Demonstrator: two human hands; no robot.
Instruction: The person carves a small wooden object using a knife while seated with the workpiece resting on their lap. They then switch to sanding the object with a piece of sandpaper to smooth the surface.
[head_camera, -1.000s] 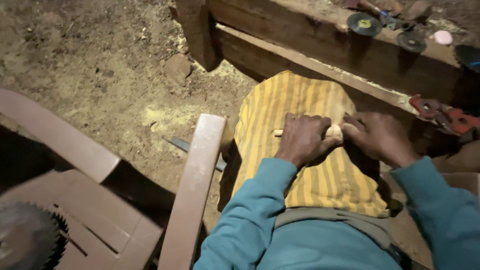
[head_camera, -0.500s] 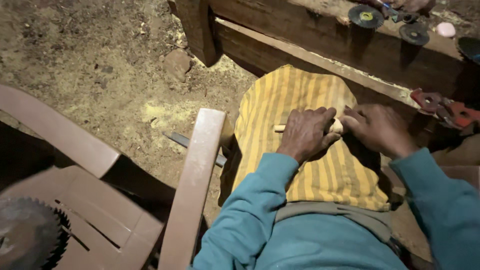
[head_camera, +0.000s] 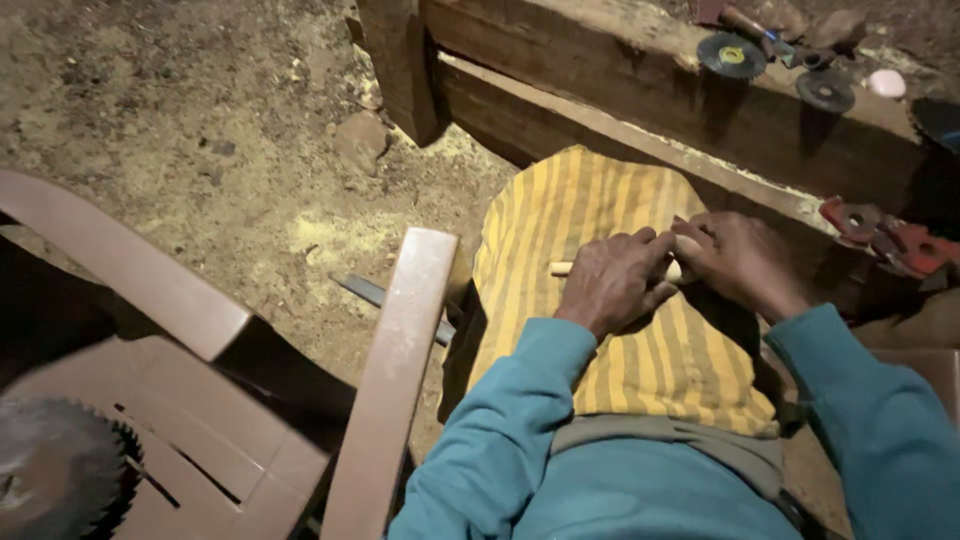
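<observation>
Centrally, in the head view, a thin pale wooden stick (head_camera: 561, 268) lay across a yellow striped cloth (head_camera: 590, 350) spread over the person's lap. The left hand (head_camera: 612, 283) rested on top of the stick, its fingers curled over and around it in a closed grip, so that only the stick's left end projected beyond the knuckles. The right hand (head_camera: 738, 260) met the left hand at the stick's other end, fingers bent over it; the stick's right end was hidden beneath them, and this grip also appeared closed on the stick. Both forearms wore teal sleeves (head_camera: 500, 440).

Relative to the cloth: a heavy wooden beam (head_camera: 640, 85) ran across just beyond its far edge. On the beam's top sat two round grinding discs (head_camera: 731, 54), and a pale pink rounded object (head_camera: 887, 83) lay near them. A red metal tool (head_camera: 880, 235) lay to the right of the cloth. A plastic chair (head_camera: 390, 380) stood just left of the cloth, and a toothed circular saw blade (head_camera: 60, 470) rested on its seat. Beyond the chair, sawdust covered the dirt floor (head_camera: 200, 130), and a grey metal bar (head_camera: 375, 295) lay on it beside the armrest.
</observation>
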